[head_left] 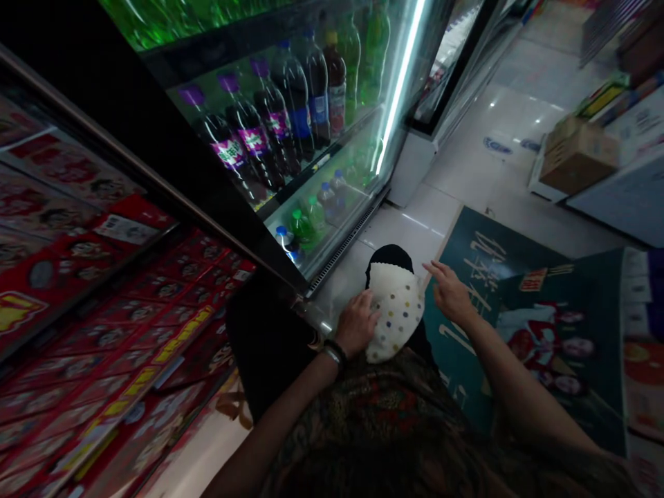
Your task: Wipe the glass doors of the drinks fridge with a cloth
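Here, the dotted white cloth lies over the person's lap, its long axis pointing roughly forward. The left hand, nearer, touches its left edge, fingers slightly bent; whether they grasp it, I cannot tell. The right hand hovers just off its right side, fingers extended, holding nothing. Beyond stands a drinks fridge.

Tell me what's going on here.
A person's bare left hand rests on a white cloth with coloured dots, in front of their body; whether its fingers grip the cloth is unclear. The right hand is at the cloth's other side, open and holding nothing visible. A lit black drinks cooler stands ahead to the left, and a dark green panel with white lettering lies to the right.
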`<action>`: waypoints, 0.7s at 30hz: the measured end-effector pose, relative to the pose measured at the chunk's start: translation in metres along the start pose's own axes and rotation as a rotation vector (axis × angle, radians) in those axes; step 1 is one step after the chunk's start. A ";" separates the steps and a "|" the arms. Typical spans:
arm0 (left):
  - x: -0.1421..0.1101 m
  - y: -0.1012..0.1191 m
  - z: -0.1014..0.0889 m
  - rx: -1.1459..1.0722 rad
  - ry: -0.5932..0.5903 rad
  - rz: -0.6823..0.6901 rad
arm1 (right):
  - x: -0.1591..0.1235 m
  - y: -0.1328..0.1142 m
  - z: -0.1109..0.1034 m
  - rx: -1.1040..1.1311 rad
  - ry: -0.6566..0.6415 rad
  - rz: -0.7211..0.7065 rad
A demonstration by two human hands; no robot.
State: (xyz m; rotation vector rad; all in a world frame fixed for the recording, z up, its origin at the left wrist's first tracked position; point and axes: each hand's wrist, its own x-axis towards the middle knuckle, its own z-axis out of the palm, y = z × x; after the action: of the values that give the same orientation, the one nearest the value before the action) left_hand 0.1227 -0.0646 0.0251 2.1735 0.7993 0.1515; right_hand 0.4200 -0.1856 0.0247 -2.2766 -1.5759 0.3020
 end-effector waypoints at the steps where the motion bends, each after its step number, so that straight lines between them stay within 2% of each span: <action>1: 0.008 -0.002 0.004 -0.008 -0.004 -0.025 | 0.004 0.002 0.005 -0.023 -0.058 -0.052; 4: 0.023 -0.002 0.014 -0.036 -0.066 -0.052 | 0.009 0.012 0.019 -0.065 -0.139 -0.102; 7: 0.025 0.005 0.018 -0.077 -0.112 -0.032 | 0.003 0.028 0.024 -0.077 -0.122 -0.089; 9: 0.022 0.013 0.014 -0.116 -0.115 -0.012 | -0.006 0.038 0.016 -0.085 -0.107 -0.084; 12: 0.015 0.025 0.001 -0.200 -0.135 0.019 | -0.016 0.042 -0.009 -0.101 -0.067 -0.074; 14: 0.009 0.031 -0.008 -0.261 -0.166 0.026 | -0.015 0.032 -0.030 -0.136 -0.004 -0.099; 17: -0.002 0.028 -0.017 -0.320 -0.166 -0.028 | 0.001 -0.003 -0.056 -0.181 0.139 -0.207; 19: -0.010 0.017 -0.018 -0.323 -0.129 -0.111 | 0.020 -0.034 -0.059 -0.184 0.203 -0.284; 21: -0.016 0.001 -0.016 -0.299 -0.101 -0.209 | 0.042 -0.063 -0.049 -0.204 0.199 -0.335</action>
State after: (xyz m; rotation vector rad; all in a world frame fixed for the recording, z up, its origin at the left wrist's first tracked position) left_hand 0.1047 -0.0643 0.0385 1.7921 0.8800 0.0506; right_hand 0.3992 -0.1344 0.0960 -2.0552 -1.9106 -0.1734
